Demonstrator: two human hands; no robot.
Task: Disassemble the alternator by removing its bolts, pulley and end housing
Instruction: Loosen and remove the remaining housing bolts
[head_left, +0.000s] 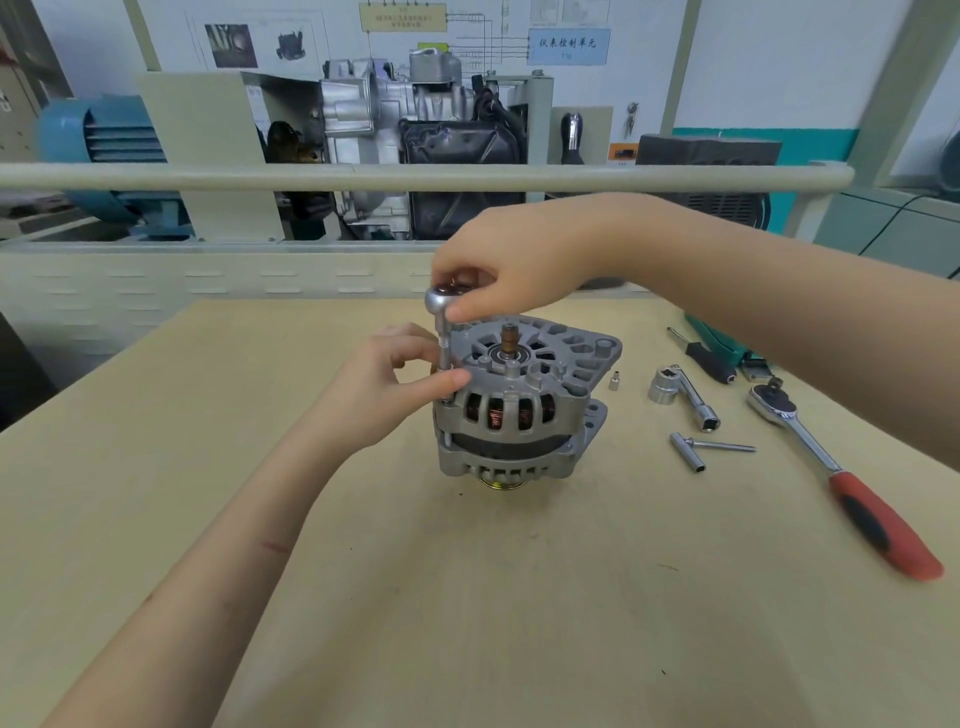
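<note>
Alternator (522, 405) upright mid-bench, pulley down. My right hand (511, 265) pinches driver knob (449, 297); my left hand (387, 387) pinches driver shaft (445, 358) at rim bolt. Cast body likely heavy, rigid (windings fragile); grip outer housing.

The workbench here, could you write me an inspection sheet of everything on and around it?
Surface: tan bench top, a few small dark marks.
Job's things: alternator stands upright mid-bench, pulley end down; a small ratchet with extension stands on a bolt at its left edge.
Clutter: red-handled ratchet, large socket, T-shaped socket bar, small sleeve, black-handled tool, all to the right.
Hands: left hand pinches the extension; right hand grips the ratchet head.
Cables: a black lead far right.
Surroundings: rail, cutaway gearbox display, wall diagrams.
</note>
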